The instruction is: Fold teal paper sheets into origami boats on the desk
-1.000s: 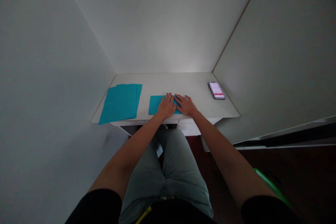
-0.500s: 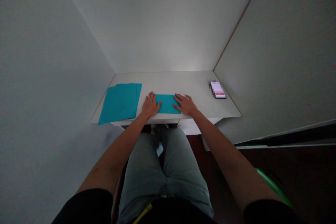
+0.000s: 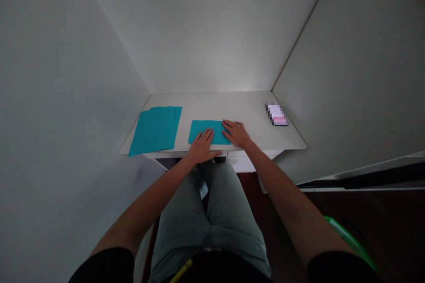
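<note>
A small rectangle of blue paper [image 3: 218, 136] lies flat near the front edge of the white desk. My left hand [image 3: 202, 147] reaches over the desk's front edge, its fingers resting on the paper's near middle and its thumb stretched to the right. On the paper's right end lie the fingertips of my right hand [image 3: 235, 133], spread and flat, while its palm is on the desk. To the left are larger sheets of blue paper [image 3: 154, 128], overlapping in a loose stack, with neither hand on them.
A phone [image 3: 276, 114] with a blurred screen lies at the right of the white desk [image 3: 212, 102]. Walls enclose the desk on the left, back and right. Below its front edge is a drawer [image 3: 241, 163]. A green curved object [image 3: 350, 239] is at lower right.
My left hand has moved right and nearer to me, from the paper's left edge onto its near middle. My right hand stays on the right end. The view has shifted slightly.
</note>
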{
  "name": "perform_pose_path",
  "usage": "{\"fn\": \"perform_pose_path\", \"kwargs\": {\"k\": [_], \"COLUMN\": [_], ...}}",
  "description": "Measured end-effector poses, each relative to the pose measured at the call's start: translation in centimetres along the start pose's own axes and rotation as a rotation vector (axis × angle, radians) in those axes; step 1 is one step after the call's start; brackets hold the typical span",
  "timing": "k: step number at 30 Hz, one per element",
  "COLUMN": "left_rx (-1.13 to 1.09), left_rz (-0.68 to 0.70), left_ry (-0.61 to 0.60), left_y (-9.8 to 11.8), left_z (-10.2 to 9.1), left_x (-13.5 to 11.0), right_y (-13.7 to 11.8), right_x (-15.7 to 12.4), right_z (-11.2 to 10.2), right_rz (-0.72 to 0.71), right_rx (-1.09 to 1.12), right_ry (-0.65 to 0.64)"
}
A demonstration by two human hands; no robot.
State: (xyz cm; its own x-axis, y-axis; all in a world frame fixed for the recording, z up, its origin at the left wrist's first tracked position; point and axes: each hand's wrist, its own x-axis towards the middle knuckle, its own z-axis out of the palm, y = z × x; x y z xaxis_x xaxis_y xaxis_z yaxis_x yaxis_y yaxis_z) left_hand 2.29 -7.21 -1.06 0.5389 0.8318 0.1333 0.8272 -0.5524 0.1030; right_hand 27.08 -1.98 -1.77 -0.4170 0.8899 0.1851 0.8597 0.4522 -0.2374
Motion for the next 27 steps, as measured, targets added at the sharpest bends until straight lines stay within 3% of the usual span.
{"fn": "perform_pose_path", "kwargs": {"k": [5, 9, 14, 16, 18, 22, 27], "left_rx": [-0.107, -0.363, -0.906, -1.098, -1.165, -0.896, -0.322], "left_rz": [-0.003, -0.189, -0.512, -0.593, -0.687, -0.795, -0.625], "left_ry": [0.032, 0.116, 0.515, 0.688, 0.784, 0.812, 0.49], "left_y": [1.1, -0.4, -3.1, -4.0, -4.5, -3.8, -1.7], "left_z": [-0.5, -2.7, -4.4, -3.9, -2.8, -0.5, 0.5], "left_x": [-2.8, -2.5, 0.7, 2.2, 3.3, 3.1, 0.9], "right_y": [0.5, 1.4, 2.0, 2.0, 2.0, 1.9, 0.7], "right_x": [0.1, 0.2, 0.1, 0.0, 0.1, 0.1, -0.1], "right_z": [-0.1, 0.1, 0.1, 0.1, 0.1, 0.0, -0.6], "right_rz": [0.171, 0.301, 0.294, 0.277, 0.271, 0.269, 0.157], "right_rx": [0.146, 0.284, 0.423, 0.444, 0.439, 0.401, 0.24], "right_ry": [0.125, 0.243, 0.368, 0.381, 0.369, 0.342, 0.218]}}
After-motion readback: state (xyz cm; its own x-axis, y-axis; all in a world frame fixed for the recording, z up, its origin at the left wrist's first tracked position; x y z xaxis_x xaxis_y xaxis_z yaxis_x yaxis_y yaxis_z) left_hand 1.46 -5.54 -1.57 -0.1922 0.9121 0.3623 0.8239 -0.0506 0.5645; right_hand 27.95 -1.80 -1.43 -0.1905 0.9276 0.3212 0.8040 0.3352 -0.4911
